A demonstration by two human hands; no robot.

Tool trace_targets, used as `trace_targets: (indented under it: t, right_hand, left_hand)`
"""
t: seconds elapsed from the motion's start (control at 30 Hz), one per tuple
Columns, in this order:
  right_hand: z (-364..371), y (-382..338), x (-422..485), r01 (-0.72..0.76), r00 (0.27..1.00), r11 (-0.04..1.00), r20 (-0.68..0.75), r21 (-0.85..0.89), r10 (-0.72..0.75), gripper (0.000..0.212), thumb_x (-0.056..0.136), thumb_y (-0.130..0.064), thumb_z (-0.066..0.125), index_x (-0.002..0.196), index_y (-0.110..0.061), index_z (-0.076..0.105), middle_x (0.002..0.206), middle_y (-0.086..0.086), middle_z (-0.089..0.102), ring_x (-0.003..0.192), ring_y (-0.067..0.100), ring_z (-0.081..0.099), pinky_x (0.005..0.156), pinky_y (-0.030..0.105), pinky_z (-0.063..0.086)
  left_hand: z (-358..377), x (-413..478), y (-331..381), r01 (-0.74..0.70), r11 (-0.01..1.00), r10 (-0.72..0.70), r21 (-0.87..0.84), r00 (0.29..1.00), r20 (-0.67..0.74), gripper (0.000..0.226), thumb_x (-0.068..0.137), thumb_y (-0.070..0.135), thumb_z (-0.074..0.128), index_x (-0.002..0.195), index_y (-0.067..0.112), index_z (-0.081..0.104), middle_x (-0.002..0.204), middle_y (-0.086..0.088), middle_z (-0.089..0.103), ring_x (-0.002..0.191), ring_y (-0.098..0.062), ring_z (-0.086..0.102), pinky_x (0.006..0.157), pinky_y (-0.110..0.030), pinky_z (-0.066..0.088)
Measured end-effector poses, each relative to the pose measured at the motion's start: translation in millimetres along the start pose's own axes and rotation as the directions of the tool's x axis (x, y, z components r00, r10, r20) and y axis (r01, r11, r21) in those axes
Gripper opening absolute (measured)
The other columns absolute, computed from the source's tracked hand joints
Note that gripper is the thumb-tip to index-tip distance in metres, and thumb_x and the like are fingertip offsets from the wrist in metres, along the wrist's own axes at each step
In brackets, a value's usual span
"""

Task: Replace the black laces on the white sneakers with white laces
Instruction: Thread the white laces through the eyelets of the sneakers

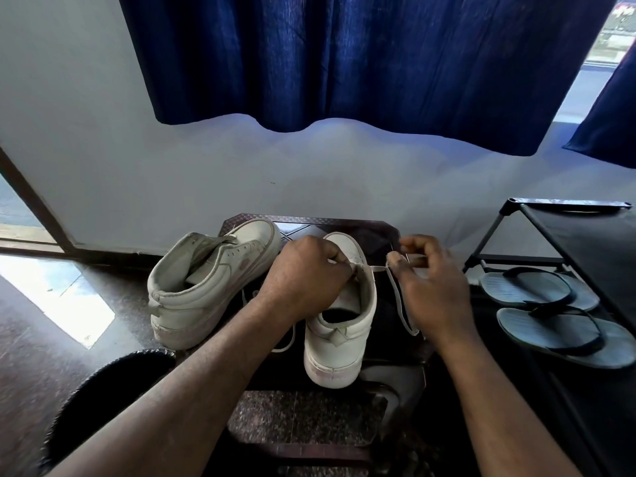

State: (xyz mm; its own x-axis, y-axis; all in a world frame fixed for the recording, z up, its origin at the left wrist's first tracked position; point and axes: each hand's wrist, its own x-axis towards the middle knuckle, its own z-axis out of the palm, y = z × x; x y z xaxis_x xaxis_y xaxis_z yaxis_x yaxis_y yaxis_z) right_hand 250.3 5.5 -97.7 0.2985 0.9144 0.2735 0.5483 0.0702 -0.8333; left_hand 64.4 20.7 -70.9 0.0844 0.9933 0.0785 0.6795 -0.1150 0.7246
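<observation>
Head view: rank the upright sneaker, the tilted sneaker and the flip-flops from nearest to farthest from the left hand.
1. Upright sneaker: right under the left hand, which pinches its lace.
2. Tilted sneaker: just to the left of that hand.
3. Flip-flops: far right, beyond the right hand.

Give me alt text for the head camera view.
The left hand pinches a white lace at a white sneaker while the right hand holds its loose end, over a dark low table. A second sneaker stands to the left; grey flip-flops lie right.
</observation>
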Motion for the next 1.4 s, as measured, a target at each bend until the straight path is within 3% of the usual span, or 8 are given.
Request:
trace_targets:
  t: [0.07,0.2,0.47,0.6,0.73,0.93,1.17,1.4]
  right_hand:
    - [8.4,-1.9,-1.3,0.112,0.99,0.993,0.092,-0.044,-0.108,0.008,0.094,-0.023,0.073,0.102,-0.025,0.074,0.103,-0.013,0.067,0.096,0.006,0.062,0.09,0.025,0.046]
    - [13.4,-6.8,-2.5,0.083,0.976,0.996,0.203,0.013,-0.084,0.01,0.094,-0.012,0.071,0.086,-0.018,0.075,0.094,-0.01,0.072,0.089,0.003,0.063,0.079,0.018,0.047]
    - [-11.8,3.0,8.1,-0.053,0.999,0.926,-0.028,-0.374,0.046,0.014,0.093,-0.036,0.068,0.081,-0.029,0.071,0.114,-0.008,0.061,0.121,0.029,0.048,0.097,0.038,0.033]
    - [3.0,-2.9,-0.7,0.127,0.99,0.974,0.092,-0.19,-0.111,0.012,0.084,-0.052,0.066,0.08,-0.04,0.069,0.112,-0.018,0.065,0.119,0.017,0.051,0.104,0.044,0.039]
    - [14.3,-6.9,-2.4,0.098,0.982,0.995,0.167,-0.024,-0.092,0.02,0.093,-0.02,0.072,0.082,-0.036,0.066,0.102,-0.016,0.066,0.109,0.01,0.05,0.103,0.035,0.039]
    - [-10.2,7.6,9.6,-0.025,0.999,0.897,0.01,-0.441,0.033,0.014,0.094,-0.035,0.07,0.082,-0.029,0.069,0.115,-0.006,0.062,0.121,0.028,0.045,0.093,0.038,0.031]
    - [8.9,-1.6,-1.3,0.225,0.962,0.971,0.175,-0.081,-0.209,0.006,0.09,-0.015,0.075,0.088,-0.021,0.074,0.104,-0.011,0.068,0.097,-0.009,0.047,0.106,0.04,0.039]
    - [-5.9,11.3,7.9,0.061,0.993,0.886,0.114,-0.459,-0.009,0.021,0.093,-0.032,0.072,0.075,-0.028,0.062,0.106,-0.007,0.059,0.116,0.027,0.046,0.094,0.04,0.037]
  left_hand:
    - [0.6,-0.3,0.7,0.001,1.0,-0.001,0.014,1.0,0.0,0.018,0.091,0.037,0.072,0.073,0.033,0.071,0.077,0.013,0.07,0.076,-0.006,0.063,0.064,-0.022,0.043]
    - [1.2,0.2,-1.0,0.008,1.0,-0.008,0.022,1.0,0.005,0.021,0.09,0.04,0.071,0.07,0.035,0.068,0.074,0.012,0.067,0.077,-0.012,0.064,0.068,-0.027,0.045]
    - [2.2,2.1,-3.3,-0.02,0.999,0.02,0.034,1.0,0.013,0.028,0.09,0.044,0.07,0.064,0.039,0.063,0.087,0.014,0.071,0.092,-0.012,0.065,0.093,-0.043,0.053]
    - [1.3,1.0,0.0,-0.022,0.999,0.022,0.035,1.0,0.007,0.022,0.08,0.054,0.062,0.063,0.039,0.063,0.087,0.013,0.071,0.094,-0.014,0.064,0.094,-0.044,0.052]
    - [2.7,1.9,-2.4,-0.043,0.998,0.043,0.036,0.999,-0.003,0.022,0.086,0.047,0.066,0.067,0.037,0.065,0.088,0.014,0.067,0.092,-0.012,0.062,0.092,-0.043,0.052]
    - [3.9,3.5,-7.6,-0.064,0.997,0.064,0.04,0.998,-0.003,0.023,0.089,0.046,0.069,0.067,0.041,0.064,0.097,0.015,0.058,0.095,-0.012,0.059,0.097,-0.05,0.048]
    - [4.9,5.0,-5.3,-0.07,0.996,0.071,0.047,0.997,-0.019,0.016,0.075,0.054,0.055,0.06,0.049,0.058,0.098,0.019,0.053,0.107,-0.017,0.057,0.097,-0.053,0.048]
    - [4.7,8.5,-9.7,-0.091,0.995,0.092,0.048,0.996,-0.021,0.016,0.074,0.055,0.055,0.061,0.047,0.058,0.099,0.023,0.051,0.113,-0.018,0.053,0.099,-0.053,0.047]
